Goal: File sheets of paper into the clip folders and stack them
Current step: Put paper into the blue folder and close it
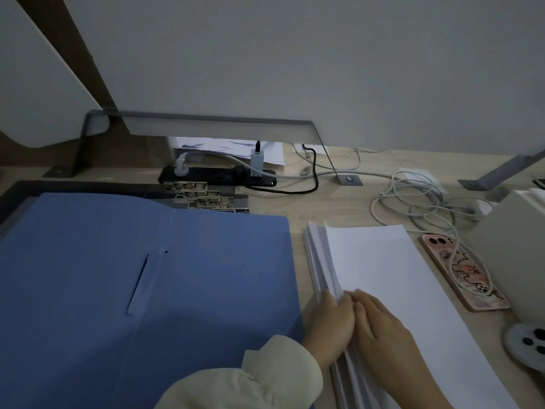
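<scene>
At the left edge of the paper stack [383, 261], toward the front of the surface [339, 205], the fingers [333, 302] of the left hand [330, 323] press against the fanned, lifted sheets; whether they pinch any cannot be told. Touching them, the right hand [386, 332] lies on the top sheet, fingers [367, 304] straight and flat. Just left of the stack a blue folder [118, 261] lies opened flat. A phone [463, 270] lies near the stack's right edge.

Open blue folder [147, 276] lies flat left of a fanned white paper stack [398, 290].
</scene>
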The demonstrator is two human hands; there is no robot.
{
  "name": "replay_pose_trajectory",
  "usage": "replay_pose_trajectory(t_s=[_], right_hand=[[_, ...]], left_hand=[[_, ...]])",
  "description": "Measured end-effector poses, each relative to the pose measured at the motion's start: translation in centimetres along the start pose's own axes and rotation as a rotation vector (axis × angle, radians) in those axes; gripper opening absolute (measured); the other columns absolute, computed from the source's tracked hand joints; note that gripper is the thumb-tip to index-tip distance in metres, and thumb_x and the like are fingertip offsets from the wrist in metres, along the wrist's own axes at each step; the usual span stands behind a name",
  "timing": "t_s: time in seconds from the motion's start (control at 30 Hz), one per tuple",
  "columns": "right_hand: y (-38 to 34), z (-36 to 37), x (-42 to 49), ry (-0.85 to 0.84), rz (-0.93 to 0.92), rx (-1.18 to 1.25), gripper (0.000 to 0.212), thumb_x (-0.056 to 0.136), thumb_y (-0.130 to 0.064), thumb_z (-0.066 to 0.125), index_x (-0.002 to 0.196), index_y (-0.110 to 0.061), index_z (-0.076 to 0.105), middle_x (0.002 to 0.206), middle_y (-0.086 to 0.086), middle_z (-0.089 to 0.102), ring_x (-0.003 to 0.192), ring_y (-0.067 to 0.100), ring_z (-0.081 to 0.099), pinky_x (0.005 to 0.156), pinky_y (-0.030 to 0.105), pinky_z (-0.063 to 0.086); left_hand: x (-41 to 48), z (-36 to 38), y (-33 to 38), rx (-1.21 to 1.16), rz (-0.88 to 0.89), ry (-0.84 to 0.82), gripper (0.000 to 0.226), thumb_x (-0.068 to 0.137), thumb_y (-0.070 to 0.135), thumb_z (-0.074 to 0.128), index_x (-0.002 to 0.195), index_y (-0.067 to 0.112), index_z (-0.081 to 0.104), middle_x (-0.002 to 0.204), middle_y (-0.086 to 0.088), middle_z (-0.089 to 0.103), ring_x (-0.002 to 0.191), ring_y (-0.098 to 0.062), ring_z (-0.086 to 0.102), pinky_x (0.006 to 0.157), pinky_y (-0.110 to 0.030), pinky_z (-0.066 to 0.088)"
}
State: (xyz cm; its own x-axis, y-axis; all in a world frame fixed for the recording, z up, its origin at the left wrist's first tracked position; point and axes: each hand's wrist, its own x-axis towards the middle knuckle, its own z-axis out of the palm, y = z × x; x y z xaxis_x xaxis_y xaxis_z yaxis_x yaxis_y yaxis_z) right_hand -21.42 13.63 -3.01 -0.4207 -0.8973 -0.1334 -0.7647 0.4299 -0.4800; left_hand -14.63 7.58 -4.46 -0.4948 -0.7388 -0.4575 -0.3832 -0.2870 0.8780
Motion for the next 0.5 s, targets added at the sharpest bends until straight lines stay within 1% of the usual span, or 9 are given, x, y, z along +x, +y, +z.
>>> replay_pose_trajectory(t_s=[0.03,0.1,0.13,0.2,0.3,0.37,0.47,0.5], right_hand=[[0.1,-0.1,0.0,-0.003,0.012,-0.005,0.043,0.1,-0.024,0.026,0.143,-0.02,0.027,0.15,-0.004,0.033,0.135,0.006,0.036,0.107,0.014,0.024],[0.4,0.0,0.1,0.009,0.035,0.025,0.041,0.1,-0.023,0.028,0.141,-0.021,0.031,0.148,-0.006,0.036,0.132,0.006,0.039,0.106,0.013,0.024],[0.4,0.1,0.1,0.012,0.043,0.04,0.04,0.1,-0.023,0.03,0.14,-0.022,0.034,0.146,-0.006,0.039,0.131,0.007,0.041,0.106,0.015,0.026],[0.3,0.1,-0.2,0.009,0.061,0.078,0.039,0.099,-0.024,0.033,0.138,-0.022,0.039,0.144,-0.006,0.042,0.13,0.01,0.042,0.108,0.02,0.027],[0.6,-0.8,-0.7,0.036,0.081,0.174,0.037,0.096,-0.021,0.042,0.132,-0.019,0.047,0.137,0.0,0.05,0.124,0.017,0.048,0.106,0.028,0.032],[1.2,-2.2,-1.1,0.125,0.1,0.227,0.037,0.092,-0.015,0.049,0.129,-0.017,0.05,0.134,0.004,0.051,0.123,0.022,0.048,0.105,0.032,0.033],[2.8,-3.7,-1.5,0.323,0.076,0.301,0.048,0.085,-0.005,0.06,0.131,-0.007,0.048,0.135,0.015,0.049,0.127,0.031,0.042,0.105,0.038,0.03],[2.8,-4.2,-1.8,0.343,0.1,0.339,0.05,0.084,-0.003,0.061,0.132,-0.006,0.047,0.133,0.016,0.05,0.127,0.033,0.042,0.103,0.038,0.03]], left_hand=[[0.1,0.4,-0.3,0.015,0.009,0.026,0.043,0.098,0.037,0.032,0.133,0.012,0.037,0.119,-0.002,0.05,0.106,-0.013,0.052,0.086,-0.022,0.043],[0.1,1.0,-0.8,0.034,0.019,0.072,0.046,0.096,0.042,0.034,0.134,0.016,0.033,0.126,-0.001,0.049,0.113,-0.016,0.051,0.093,-0.027,0.045],[0.0,1.2,-1.0,0.04,0.023,0.096,0.047,0.096,0.043,0.034,0.136,0.019,0.032,0.131,-0.001,0.047,0.118,-0.018,0.05,0.097,-0.03,0.045],[-0.2,1.3,-1.2,0.017,0.024,0.127,0.044,0.098,0.038,0.033,0.138,0.02,0.032,0.138,-0.001,0.044,0.124,-0.019,0.046,0.103,-0.033,0.042],[-1.3,0.9,-0.6,-0.03,0.049,0.135,0.041,0.101,0.026,0.03,0.141,0.018,0.03,0.144,0.002,0.038,0.13,-0.02,0.04,0.107,-0.029,0.036],[-2.4,-0.4,0.1,-0.111,0.105,0.143,0.036,0.101,0.022,0.03,0.136,0.019,0.034,0.141,0.004,0.039,0.129,-0.018,0.041,0.105,-0.027,0.035],[-4.4,-4.1,1.4,-0.198,0.223,0.144,0.034,0.1,0.019,0.031,0.131,0.025,0.043,0.125,0.011,0.052,0.113,-0.008,0.051,0.095,-0.018,0.038],[-5.0,-5.6,1.5,-0.208,0.257,0.138,0.033,0.1,0.019,0.032,0.131,0.025,0.044,0.122,0.012,0.055,0.11,-0.006,0.052,0.095,-0.019,0.04]])
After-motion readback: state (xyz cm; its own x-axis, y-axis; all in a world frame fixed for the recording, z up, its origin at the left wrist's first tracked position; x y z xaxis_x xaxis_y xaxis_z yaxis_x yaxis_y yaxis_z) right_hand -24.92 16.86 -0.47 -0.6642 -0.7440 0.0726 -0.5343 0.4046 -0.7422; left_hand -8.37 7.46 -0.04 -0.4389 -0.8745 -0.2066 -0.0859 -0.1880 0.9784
